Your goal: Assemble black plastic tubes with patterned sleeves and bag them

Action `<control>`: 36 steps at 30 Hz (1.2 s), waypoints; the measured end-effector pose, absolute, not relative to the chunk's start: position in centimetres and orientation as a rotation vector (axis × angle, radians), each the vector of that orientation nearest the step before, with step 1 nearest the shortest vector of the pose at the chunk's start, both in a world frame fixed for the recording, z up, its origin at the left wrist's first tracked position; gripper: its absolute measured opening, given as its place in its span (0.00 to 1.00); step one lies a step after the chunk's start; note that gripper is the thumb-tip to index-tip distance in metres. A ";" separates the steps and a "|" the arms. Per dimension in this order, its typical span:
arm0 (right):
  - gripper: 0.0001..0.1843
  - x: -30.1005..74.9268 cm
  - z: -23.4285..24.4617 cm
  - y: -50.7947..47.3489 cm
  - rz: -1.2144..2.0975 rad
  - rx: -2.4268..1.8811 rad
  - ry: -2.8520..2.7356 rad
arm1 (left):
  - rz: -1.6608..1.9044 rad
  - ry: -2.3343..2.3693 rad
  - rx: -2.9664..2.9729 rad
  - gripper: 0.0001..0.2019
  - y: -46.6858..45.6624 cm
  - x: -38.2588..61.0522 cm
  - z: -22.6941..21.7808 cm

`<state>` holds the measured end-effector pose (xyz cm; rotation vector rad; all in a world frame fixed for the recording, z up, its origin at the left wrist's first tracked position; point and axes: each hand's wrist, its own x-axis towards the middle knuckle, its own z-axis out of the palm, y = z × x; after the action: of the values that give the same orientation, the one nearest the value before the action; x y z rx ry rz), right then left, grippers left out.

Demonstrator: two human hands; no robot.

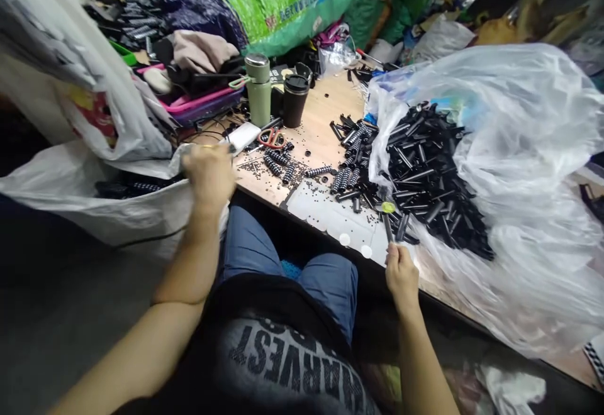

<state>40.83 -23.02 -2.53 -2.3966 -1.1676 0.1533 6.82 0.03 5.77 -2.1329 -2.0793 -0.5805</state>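
Observation:
My left hand (pixel 210 176) is closed in a fist above the opening of a white woven sack (pixel 141 223). Something narrow shows at its knuckles, too blurred to name. Inside the sack lie black patterned pieces (pixel 141 187). At the table's front edge, my right hand (pixel 402 270) pinches the lower end of a black tube (pixel 388 227), which points away from me. A yellow-green round piece (pixel 387 207) shows at the tube's far end. Just beyond that hand, a heap of black tubes (pixel 425 170) spills from a clear plastic bag (pixel 528 132).
Black-and-white ridged pieces (pixel 283 157) and tiny dark beads lie on the wooden table (pixel 325 107). Red-handled scissors (pixel 272 138), a green flask (pixel 258 91) and a dark lidded cup (pixel 296 100) stand or lie farther back. White discs (pixel 345 239) are near the front edge.

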 end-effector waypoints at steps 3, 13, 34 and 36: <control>0.20 42.9 -3.5 -23.8 0.122 -2.480 -1.285 | -0.625 -2.083 -2.115 0.18 2.0 5.7 6.5; 0.23 45.9 -6.3 -24.5 -0.292 -2.355 -1.505 | -0.186 -1.513 -2.929 0.16 6.8 27.1 -3.6; 0.16 44.5 -3.8 -9.5 0.346 -2.196 -1.353 | -2.169 -1.837 -3.360 0.17 1.0 25.7 -6.0; 0.20 42.9 -4.3 -9.9 0.598 -1.957 -1.189 | -2.276 -1.997 -3.504 0.19 0.5 26.9 -5.2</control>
<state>42.87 -9.93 -4.25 -1.9574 -1.1890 0.5976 26.92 0.52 -5.25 -3.5038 -1.9969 -2.2761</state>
